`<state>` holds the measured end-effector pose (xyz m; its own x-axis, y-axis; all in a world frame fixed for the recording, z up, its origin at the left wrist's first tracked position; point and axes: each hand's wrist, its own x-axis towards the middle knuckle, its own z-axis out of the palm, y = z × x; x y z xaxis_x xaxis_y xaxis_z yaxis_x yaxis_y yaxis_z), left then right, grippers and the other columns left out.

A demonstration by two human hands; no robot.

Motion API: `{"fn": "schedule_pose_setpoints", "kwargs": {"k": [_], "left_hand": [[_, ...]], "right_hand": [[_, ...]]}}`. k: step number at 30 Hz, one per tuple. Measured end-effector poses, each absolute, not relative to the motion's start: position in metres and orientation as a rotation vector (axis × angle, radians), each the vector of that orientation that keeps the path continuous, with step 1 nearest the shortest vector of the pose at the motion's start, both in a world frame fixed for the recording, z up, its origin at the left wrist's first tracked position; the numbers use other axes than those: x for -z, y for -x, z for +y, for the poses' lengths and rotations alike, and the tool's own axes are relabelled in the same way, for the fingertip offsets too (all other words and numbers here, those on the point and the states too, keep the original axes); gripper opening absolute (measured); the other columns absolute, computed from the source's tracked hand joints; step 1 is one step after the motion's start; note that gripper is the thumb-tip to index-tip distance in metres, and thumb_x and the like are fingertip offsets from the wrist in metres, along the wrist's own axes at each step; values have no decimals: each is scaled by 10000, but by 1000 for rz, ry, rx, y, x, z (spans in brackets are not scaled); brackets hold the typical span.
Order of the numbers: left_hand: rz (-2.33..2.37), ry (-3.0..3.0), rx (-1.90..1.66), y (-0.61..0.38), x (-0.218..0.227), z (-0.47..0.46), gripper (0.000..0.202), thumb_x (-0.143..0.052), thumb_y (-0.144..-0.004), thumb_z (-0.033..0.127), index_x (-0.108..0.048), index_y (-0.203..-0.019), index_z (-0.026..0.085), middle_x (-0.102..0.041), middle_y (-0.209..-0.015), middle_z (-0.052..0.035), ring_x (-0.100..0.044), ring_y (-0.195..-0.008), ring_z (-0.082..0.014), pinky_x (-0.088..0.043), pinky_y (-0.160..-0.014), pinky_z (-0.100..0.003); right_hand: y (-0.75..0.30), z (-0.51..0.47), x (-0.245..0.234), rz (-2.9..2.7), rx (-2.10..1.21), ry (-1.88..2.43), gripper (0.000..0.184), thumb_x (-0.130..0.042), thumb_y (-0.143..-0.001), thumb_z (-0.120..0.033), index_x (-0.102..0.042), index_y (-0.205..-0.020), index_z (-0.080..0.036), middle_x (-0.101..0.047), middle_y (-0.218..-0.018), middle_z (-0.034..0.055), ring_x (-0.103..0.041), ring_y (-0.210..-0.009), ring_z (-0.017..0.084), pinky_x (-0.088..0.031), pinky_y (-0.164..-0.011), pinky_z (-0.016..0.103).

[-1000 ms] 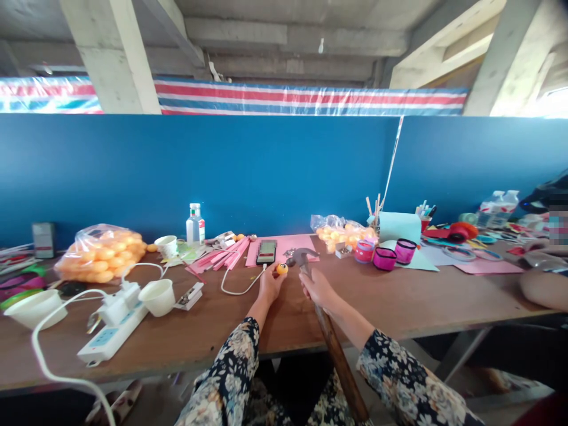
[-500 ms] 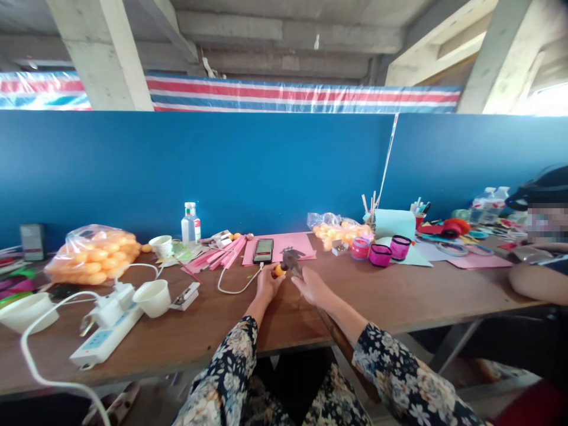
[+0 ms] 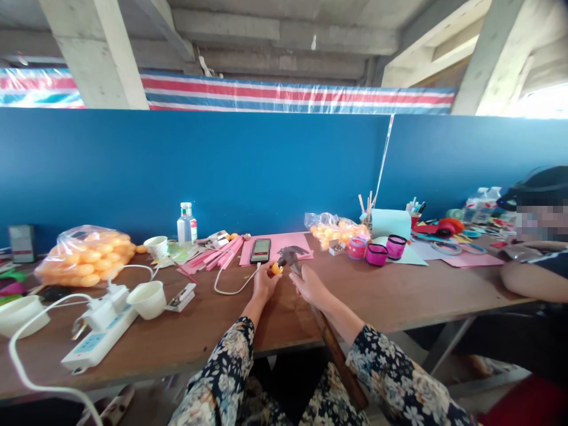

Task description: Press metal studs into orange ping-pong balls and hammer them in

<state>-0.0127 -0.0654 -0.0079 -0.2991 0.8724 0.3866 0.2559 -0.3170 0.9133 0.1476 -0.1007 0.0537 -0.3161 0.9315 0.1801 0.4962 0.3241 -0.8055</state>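
Observation:
An orange ball (image 3: pixel 277 269), like a table tennis ball, is pinched between the fingers of my left hand (image 3: pixel 265 285) above the table. My right hand (image 3: pixel 312 289) is closed around the upper handle of a claw hammer (image 3: pixel 336 349), close to its metal head. That head is right beside the ball; whether they touch I cannot tell. The long wooden handle slants down past the table edge toward my lap. Just beyond my hands, a phone (image 3: pixel 260 251) with a white cable lies on pink paper (image 3: pixel 245 257).
On the left are a bag of orange balls (image 3: pixel 91 255), a power strip (image 3: pixel 100 345) and a paper cup (image 3: pixel 147 299). To the right are another bag of balls (image 3: pixel 326 228) and pink-and-black cuffs (image 3: pixel 376 254). A person's arm (image 3: pixel 528 279) rests at far right.
The hammer head has tipped up slightly, so more of the ball shows. The whole view has shifted a little. Both hands keep their holds.

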Motion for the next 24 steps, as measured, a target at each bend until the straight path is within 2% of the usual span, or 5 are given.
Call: {"fn": "schedule_pose_setpoints", "kwargs": {"k": [4,11,17,24], "left_hand": [[1418,-1444,-1643,13,8,-65,419,-683,-547,58,-622,-955,138,-677,-868,-57,-638,-710,-151,-505,-693,-277],[1401,-1418,-1644,12,5,-68,417,-683,-556,63,-619,-959,148,-678,-890,-54,-642,-726,-149,-508,-702,-270],[1433,-1392,-1640,13,4,-68,396,-695,-584,140,-616,-971,128,-683,-901,-85,-643,-756,-168,-504,-718,-287],[1470,-1396,-1618,14,5,-69,368,-704,-592,186,-634,-947,121,-691,-859,-89,-642,-720,-172,-503,-686,-296]], "right_hand": [[-147,-101,-53,-1932,-889,1238,165,-460,-828,-240,-404,-684,-182,-450,-426,-69,-468,-355,78,-329,-402,170],[-146,-100,-55,-1897,-922,1246,152,-440,-828,-234,-391,-692,-187,-447,-434,-67,-468,-355,80,-329,-383,168],[-146,-104,-58,-1886,-901,1248,144,-451,-832,-225,-381,-712,-188,-475,-497,-54,-488,-383,80,-348,-405,176],[-146,-105,-56,-1895,-911,1254,161,-451,-837,-228,-384,-696,-188,-462,-463,-63,-475,-372,77,-335,-404,173]]}}
